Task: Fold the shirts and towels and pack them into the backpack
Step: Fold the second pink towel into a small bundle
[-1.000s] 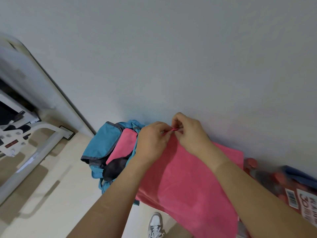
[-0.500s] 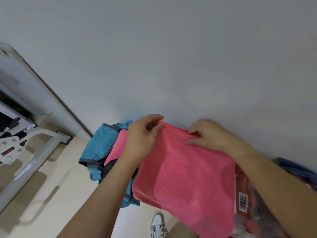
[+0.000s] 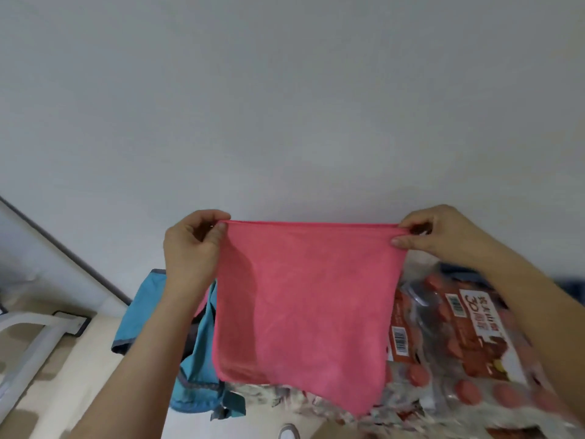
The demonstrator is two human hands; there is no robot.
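The pink towel [image 3: 304, 305] hangs flat in the air in front of the person. Its top edge is pulled taut and runs straight from left to right, and the rest drops down toward the floor. It looks about as wide as it is tall, so no long axis stands out. The lower right corner hangs lowest.

The left hand [image 3: 190, 248] pinches the top left corner between thumb and curled fingers. The right hand [image 3: 443, 236] pinches the top right corner the same way. The hands are well apart.

The blue backpack [image 3: 199, 375] sits low on the left, partly hidden by the left forearm and the towel's left edge. A clear plastic pack of red-capped bottles [image 3: 474, 343] lies to the right, behind the towel. A plain pale wall [image 3: 285, 106] fills the far side. The beige floor [image 3: 63, 391] at the near left carries a white metal frame [image 3: 28, 343], and a shoe tip [image 3: 288, 432] shows at the bottom.
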